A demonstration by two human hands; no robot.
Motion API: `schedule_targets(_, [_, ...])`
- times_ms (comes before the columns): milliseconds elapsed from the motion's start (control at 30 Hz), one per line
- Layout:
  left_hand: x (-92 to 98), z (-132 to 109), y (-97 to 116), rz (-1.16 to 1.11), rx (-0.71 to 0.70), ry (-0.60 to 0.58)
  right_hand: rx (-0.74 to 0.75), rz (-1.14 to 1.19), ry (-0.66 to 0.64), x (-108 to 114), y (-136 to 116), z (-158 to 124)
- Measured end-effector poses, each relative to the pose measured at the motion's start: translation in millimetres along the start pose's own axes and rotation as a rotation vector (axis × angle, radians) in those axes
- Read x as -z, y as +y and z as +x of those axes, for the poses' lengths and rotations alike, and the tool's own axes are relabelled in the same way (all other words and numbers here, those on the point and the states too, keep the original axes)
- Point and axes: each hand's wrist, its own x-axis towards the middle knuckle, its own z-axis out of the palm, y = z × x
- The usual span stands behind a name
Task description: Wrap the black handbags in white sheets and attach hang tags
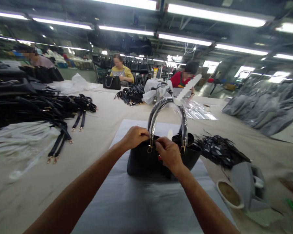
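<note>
A black handbag [146, 162] stands upright in front of me on a white sheet [127, 198]. Its two arched handles [154, 118] rise above it, wrapped in clear plastic, with gold-coloured clasps at their lower ends. My left hand [136, 136] pinches the bag's top edge just left of the left clasp. On the other side of that clasp, my right hand [169, 152] grips the same edge with bent fingers; the fingertips are partly hidden. A small red spot shows under the right hand. Dark coiled material [187, 139] sits at the bag's right side of the opening.
Black straps [58, 139] with gold hooks lie in a heap at left. To the right are dark tags [219, 149], a tape dispenser [249, 182] and a tape roll [229, 194]. Several people work across the table, near plastic wrap [200, 109] and another handbag [111, 82].
</note>
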Motion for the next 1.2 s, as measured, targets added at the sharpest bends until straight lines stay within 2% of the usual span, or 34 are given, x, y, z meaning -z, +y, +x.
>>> schedule_targets(100, [5.0, -11, -4, 0.365, -0.102, 0.106, 0.103, -0.146, 0.000, -1, 0, -10])
schedule_targets(200, [5.3, -26, -11, 0.652, -0.258, 0.253, 0.077, -0.158, -0.045, -3, 2, -19])
schedule_targets(333, [0.1, -50, -18, 0.764, -0.495, 0.509, 0.018, 0.079, -0.084, -8, 11, -26])
schedule_targets(433, [-6.0, -68, -17, 0.767, -0.601, 0.616, -0.007, 0.289, -0.092, -13, 21, -29])
schedule_targets(500, [-12.0, -78, -15, 0.764, -0.675, 0.586, -0.024, 0.368, -0.094, -16, 27, -31])
schedule_targets(600, [-24.3, -88, -17, 0.722, -0.794, 0.409, -0.087, 0.484, -0.156, -23, 34, -35])
schedule_targets(700, [-35.8, -92, -23, 0.630, -0.805, 0.249, -0.153, 0.634, -0.192, -27, 36, -39])
schedule_targets(833, [-39.0, -93, -25, 0.461, -0.704, 0.174, -0.233, 0.745, -0.204, -25, 37, -41])
schedule_targets(1000, [-29.7, -97, -22, 0.347, -0.599, -0.007, -0.387, 0.869, -0.433, -15, 38, -44])
schedule_targets(1200, [-24.6, -96, -30, 0.212, -0.297, 0.029, -0.496, 0.890, -0.709, -2, 41, -42])
